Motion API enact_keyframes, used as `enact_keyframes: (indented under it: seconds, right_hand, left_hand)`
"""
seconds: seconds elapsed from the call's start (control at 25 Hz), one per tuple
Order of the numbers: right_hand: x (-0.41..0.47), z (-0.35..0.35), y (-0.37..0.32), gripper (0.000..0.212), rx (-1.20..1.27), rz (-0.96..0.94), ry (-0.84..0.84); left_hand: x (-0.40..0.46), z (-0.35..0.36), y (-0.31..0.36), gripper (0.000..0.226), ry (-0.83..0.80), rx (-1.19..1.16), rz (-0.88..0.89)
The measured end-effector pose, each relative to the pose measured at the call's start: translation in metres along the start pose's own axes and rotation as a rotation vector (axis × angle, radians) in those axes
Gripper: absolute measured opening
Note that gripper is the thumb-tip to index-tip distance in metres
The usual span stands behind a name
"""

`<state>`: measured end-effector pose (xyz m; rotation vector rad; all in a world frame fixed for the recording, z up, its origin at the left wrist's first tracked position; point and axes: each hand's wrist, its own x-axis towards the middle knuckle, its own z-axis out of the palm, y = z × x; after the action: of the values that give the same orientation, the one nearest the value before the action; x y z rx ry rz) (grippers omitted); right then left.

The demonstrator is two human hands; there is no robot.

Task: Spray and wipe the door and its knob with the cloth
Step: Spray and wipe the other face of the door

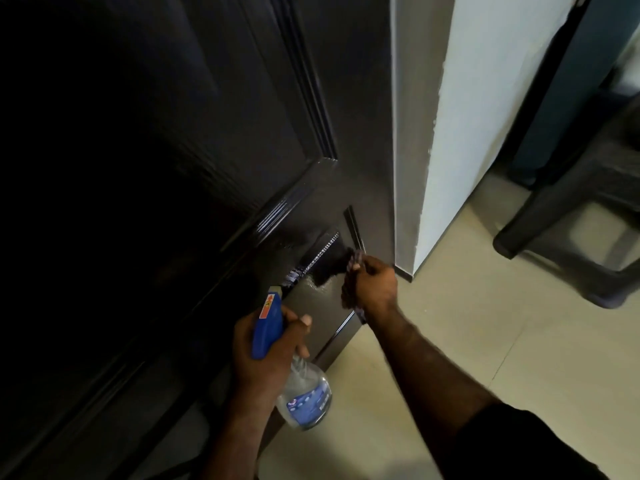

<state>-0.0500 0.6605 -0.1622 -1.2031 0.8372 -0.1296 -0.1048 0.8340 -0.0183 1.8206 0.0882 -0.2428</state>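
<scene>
A dark panelled door fills the left and centre of the head view. My right hand presses a dark patterned cloth against the door's lower panel, close to its free edge. A wet, shiny patch shows on the panel just left of the cloth. My left hand grips a spray bottle with a blue trigger head and a clear body, its nozzle pointing toward the door. The knob is not in view.
A white wall corner stands just right of the door edge. Beige floor tiles spread below and to the right. A dark plastic stool or chair stands at the right edge.
</scene>
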Motion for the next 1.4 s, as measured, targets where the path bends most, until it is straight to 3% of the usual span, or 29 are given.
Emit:
enact_keyframes:
  seconds: [0.04, 0.12, 0.24, 0.28, 0.4, 0.44, 0.48, 0.56, 0.64, 0.76, 0.84, 0.92, 0.96, 1.0, 1.08, 1.16, 1.28, 1.4]
  right_hand:
    - [-0.008, 0.007, -0.02, 0.018, 0.076, 0.014, 0.025]
    - [-0.026, 0.018, -0.056, 0.018, 0.133, -0.196, 0.081]
    - [-0.051, 0.02, -0.062, 0.03, -0.095, -0.535, 0.095]
    - [-0.05, 0.018, -0.057, 0.031, -0.106, -0.496, 0.106]
    - [-0.046, 0.019, -0.062, 0.027, 0.167, -0.054, 0.079]
    - [-0.049, 0.024, -0.073, 0.026, 0.246, -0.046, 0.069]
    - [-0.055, 0.031, -0.081, 0.023, 0.295, -0.142, 0.062]
    - [-0.08, 0.042, -0.086, 0.016, 0.218, -0.524, 0.041]
    - [-0.099, 0.033, -0.07, 0.014, -0.075, -0.846, -0.081]
    - [-0.078, -0.003, -0.071, 0.022, -0.41, -1.099, -0.343]
    - [-0.062, -0.006, -0.077, 0.021, -0.315, -0.98, -0.188]
    - [-0.061, 0.01, -0.085, 0.024, -0.11, -0.691, 0.056]
    - [-0.067, 0.018, -0.084, 0.022, -0.089, -0.641, 0.067]
    - [-0.075, 0.022, -0.076, 0.019, -0.138, -0.688, -0.002]
    - [-0.089, 0.012, -0.059, 0.017, -0.289, -0.879, -0.319]
    - [-0.087, -0.009, -0.059, 0.02, -0.325, -0.844, -0.516]
    - [-0.079, -0.012, -0.107, 0.011, -0.065, -0.528, -0.245]
    - [-0.084, 0.005, -0.182, 0.016, -0.069, -0.761, 0.011]
  left_hand:
    - [0.003, -0.005, 0.002, 0.028, -0.003, -0.009, 0.012]
    - [0.008, -0.014, 0.0, 0.027, -0.021, 0.006, 0.034]
    - [0.008, -0.015, 0.004, 0.037, -0.049, 0.014, 0.051]
    - [0.008, -0.014, 0.007, 0.04, -0.05, 0.011, 0.054]
    - [0.009, -0.011, 0.009, 0.043, -0.063, 0.032, 0.078]
    - [0.009, -0.009, 0.009, 0.042, -0.056, 0.038, 0.081]
    - [0.009, -0.008, 0.008, 0.039, -0.045, 0.042, 0.077]
    - [0.003, -0.005, 0.006, 0.03, -0.018, 0.045, 0.057]
    - [-0.005, -0.005, 0.005, 0.036, 0.018, 0.023, 0.035]
    - [-0.008, -0.008, -0.002, 0.026, 0.033, 0.052, 0.008]
    - [-0.005, -0.01, -0.005, 0.021, 0.033, 0.073, -0.031]
    - [-0.002, -0.01, -0.005, 0.018, 0.027, 0.074, -0.027]
    - [-0.002, -0.009, -0.004, 0.018, 0.029, 0.071, -0.009]
    - [-0.001, -0.01, -0.001, 0.022, 0.036, 0.047, 0.014]
    - [-0.001, -0.013, 0.008, 0.027, 0.055, -0.008, 0.042]
    - [-0.001, -0.014, 0.014, 0.023, 0.052, -0.01, 0.052]
    - [-0.003, -0.011, 0.033, 0.021, 0.091, -0.062, 0.058]
    - [-0.006, -0.007, 0.053, 0.03, 0.123, -0.106, 0.028]
